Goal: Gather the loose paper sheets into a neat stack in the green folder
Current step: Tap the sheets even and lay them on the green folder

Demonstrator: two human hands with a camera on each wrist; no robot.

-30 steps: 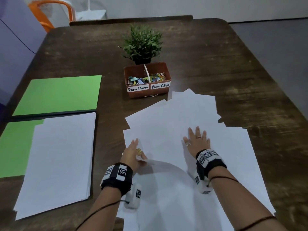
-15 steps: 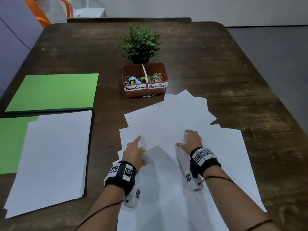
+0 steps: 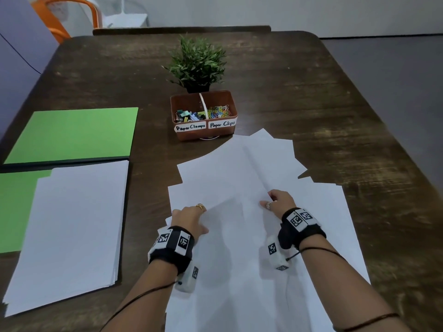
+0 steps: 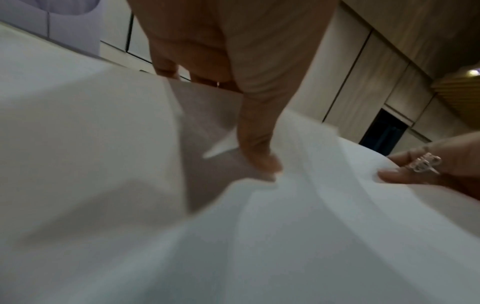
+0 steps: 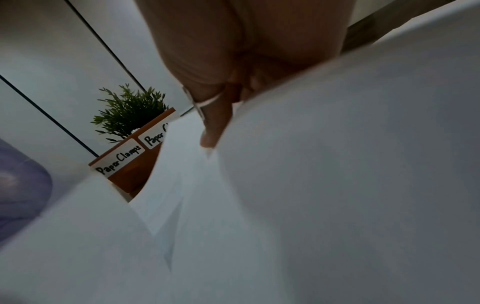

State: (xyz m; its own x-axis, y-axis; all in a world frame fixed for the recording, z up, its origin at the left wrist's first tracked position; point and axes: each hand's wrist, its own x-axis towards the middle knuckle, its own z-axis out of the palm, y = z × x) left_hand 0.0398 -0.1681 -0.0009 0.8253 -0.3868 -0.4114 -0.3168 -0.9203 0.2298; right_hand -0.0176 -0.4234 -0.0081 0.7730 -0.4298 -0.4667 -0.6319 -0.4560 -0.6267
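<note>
green folder (image 3: 72, 135), white sheets (image 3: 239, 168), brown table (image 3: 311, 104)

Left hand (image 3: 189, 218) fingertips hidden under loose paper sheets (image 3: 239, 178); green folder (image 3: 14, 207) cut off by left edge.

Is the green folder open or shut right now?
Open. The green folder lies spread flat on the table, its nearer half carrying a paper stack.

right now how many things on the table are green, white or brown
green: 2, folder, plant
white: 2, neat stack, loose sheets
brown: 1, clip box
total: 5
</note>
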